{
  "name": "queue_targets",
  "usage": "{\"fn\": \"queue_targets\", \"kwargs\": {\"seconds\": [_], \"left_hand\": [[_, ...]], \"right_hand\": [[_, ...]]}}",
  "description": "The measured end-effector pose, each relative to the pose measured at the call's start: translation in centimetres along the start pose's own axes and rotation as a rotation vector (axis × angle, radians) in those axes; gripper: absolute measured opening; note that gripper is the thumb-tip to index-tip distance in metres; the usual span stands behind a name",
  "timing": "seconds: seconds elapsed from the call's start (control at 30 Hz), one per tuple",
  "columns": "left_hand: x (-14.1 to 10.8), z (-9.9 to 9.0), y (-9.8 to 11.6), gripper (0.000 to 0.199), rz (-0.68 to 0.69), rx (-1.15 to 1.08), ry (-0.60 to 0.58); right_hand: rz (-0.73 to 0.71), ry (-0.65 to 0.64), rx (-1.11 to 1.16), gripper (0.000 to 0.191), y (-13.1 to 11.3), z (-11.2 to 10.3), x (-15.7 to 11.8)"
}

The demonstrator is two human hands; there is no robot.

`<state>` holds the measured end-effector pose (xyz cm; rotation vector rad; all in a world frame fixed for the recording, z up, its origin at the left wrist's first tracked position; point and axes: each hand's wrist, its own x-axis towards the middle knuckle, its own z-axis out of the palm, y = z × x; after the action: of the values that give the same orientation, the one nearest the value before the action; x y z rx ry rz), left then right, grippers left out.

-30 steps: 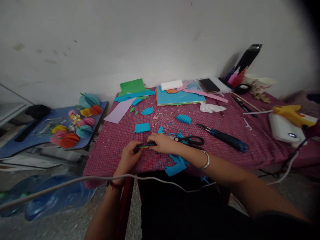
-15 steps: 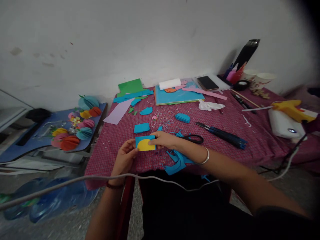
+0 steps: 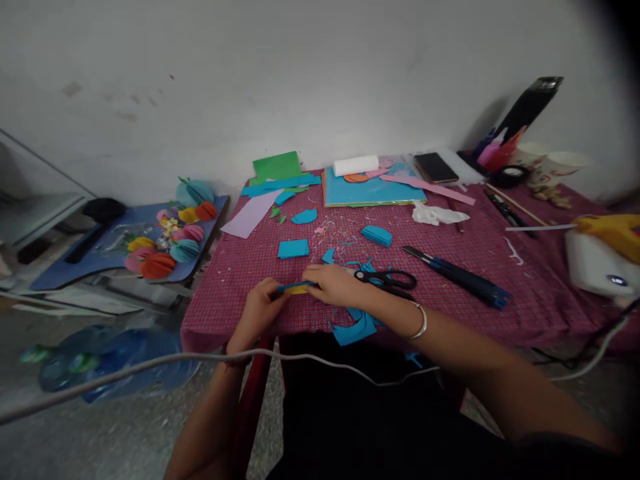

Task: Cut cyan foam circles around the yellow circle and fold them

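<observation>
Near the table's front edge, my left hand and my right hand pinch opposite ends of a blue paper with a yellow piece against it, tilted so it shows nearly edge-on. Behind them lies a blue paper rectangle. Black-handled scissors rest beside my right wrist, partly over blue scraps. A stack of rounded blue pieces sits farther back, and a blue utility knife is to the right.
Paper sheets, a phone, white tissue and a glue gun lie on the checked cloth. Paper ornaments stand on a blue side table. A cable crosses in front of my forearms.
The blue and yellow papers have tipped from facing the camera to nearly edge-on, still between both hands. The whole view has shifted, with most table items appearing farther right.
</observation>
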<state>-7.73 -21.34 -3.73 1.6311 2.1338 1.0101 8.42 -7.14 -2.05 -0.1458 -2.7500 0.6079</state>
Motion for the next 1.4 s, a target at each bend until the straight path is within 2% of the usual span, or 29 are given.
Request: {"fn": "queue_targets", "kwargs": {"seconds": [0.1, 0.17, 0.2, 0.3, 0.5, 0.8, 0.97, 1.03, 1.13, 1.2, 1.3, 1.4], "left_hand": [[0.1, -0.2, -0.2, 0.017, 0.065, 0.124, -0.055], [0.1, -0.4, -0.3, 0.006, 0.083, 0.114, -0.072], [0.1, -0.5, -0.4, 0.004, 0.081, 0.085, -0.072], [0.0, -0.6, -0.5, 0.021, 0.044, -0.029, -0.060], [0.2, -0.5, -0.4, 0.009, 0.067, -0.066, -0.039], [0.5, -0.6, -0.8, 0.010, 0.086, -0.008, -0.086], [0.5, -0.8, -0.7, 0.014, 0.042, -0.075, -0.070], [0.4, -1.1, -0.6, 0.011, -0.043, -0.213, -0.052], [0.3, -1.4, 0.0, 0.025, -0.261, -0.630, -0.022], [0.5, -1.2, 0.9, 0.025, -0.375, -0.927, -0.010], [1.5, -0.1, 3.0, 0.024, -0.385, -1.147, -0.058], [3.1, 1.1, 5.1, 0.022, -0.295, -1.137, -0.147]], "right_hand": [[0.001, -0.072, -0.122, 0.010, -0.2, 0.3, -0.1], [0.010, -0.086, -0.149, 0.011, -0.3, 0.4, -0.1], [0.014, -0.087, -0.146, 0.011, -0.3, 0.4, 0.0], [0.036, -0.078, -0.107, 0.009, -0.2, 0.5, 0.1], [0.050, -0.045, -0.054, 0.009, 0.2, 0.7, 0.3], [0.076, -0.051, 0.037, 0.008, -0.2, 0.4, 0.2], [0.129, -0.015, 0.062, 0.007, -0.1, 0.4, 0.2], [0.224, 0.061, 0.231, 0.009, 0.2, 0.4, 0.3], [0.451, 0.157, 0.776, 0.015, 0.8, 0.0, 0.7], [0.573, 0.189, 1.135, 0.024, 1.2, -0.3, 0.8], [0.650, 0.239, 1.399, 0.033, 1.8, -0.9, 0.8], [0.623, 0.291, 1.442, 0.033, 2.1, -1.4, 0.6]]}}
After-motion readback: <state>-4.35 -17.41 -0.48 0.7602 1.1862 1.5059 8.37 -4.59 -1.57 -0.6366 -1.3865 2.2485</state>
